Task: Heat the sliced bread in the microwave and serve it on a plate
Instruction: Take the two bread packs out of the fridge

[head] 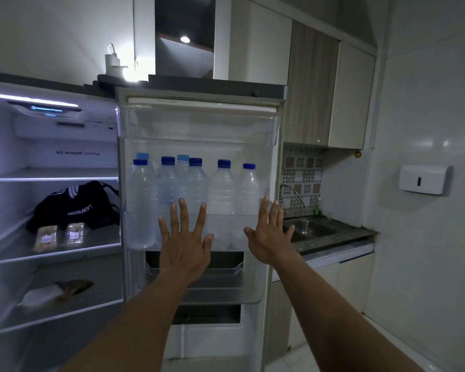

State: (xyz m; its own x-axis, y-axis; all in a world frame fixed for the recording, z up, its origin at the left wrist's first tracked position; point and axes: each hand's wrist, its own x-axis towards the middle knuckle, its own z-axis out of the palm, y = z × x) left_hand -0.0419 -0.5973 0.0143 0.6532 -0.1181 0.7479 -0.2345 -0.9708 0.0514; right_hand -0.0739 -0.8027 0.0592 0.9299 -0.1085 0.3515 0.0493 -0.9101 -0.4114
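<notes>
The left hand (184, 245) and right hand (270, 237) hover before the bottles (222, 200) at mid-frame, fingers (183, 210) spread straight, grasping nothing. Two clear packs (45, 238), likely the sliced bread, lie side by side on the fridge shelf (100, 244) at left of frame, long sides running inward. They are nearer the left hand.

Capped water bottles (222, 189) fill the open fridge door (199, 124), sink (306, 228) nearby.

The left hand (184, 245) and right hand (269, 237) are raised side by side before the fridge door (199, 124), with the bottles (222, 200) in its rack behind the fingertips. Left of the left hand, a shelf (97, 242) bears a bag (75, 205), with two packs (46, 238) before it (contents unclear). Right of the right hand lies the sink (304, 228).
</notes>
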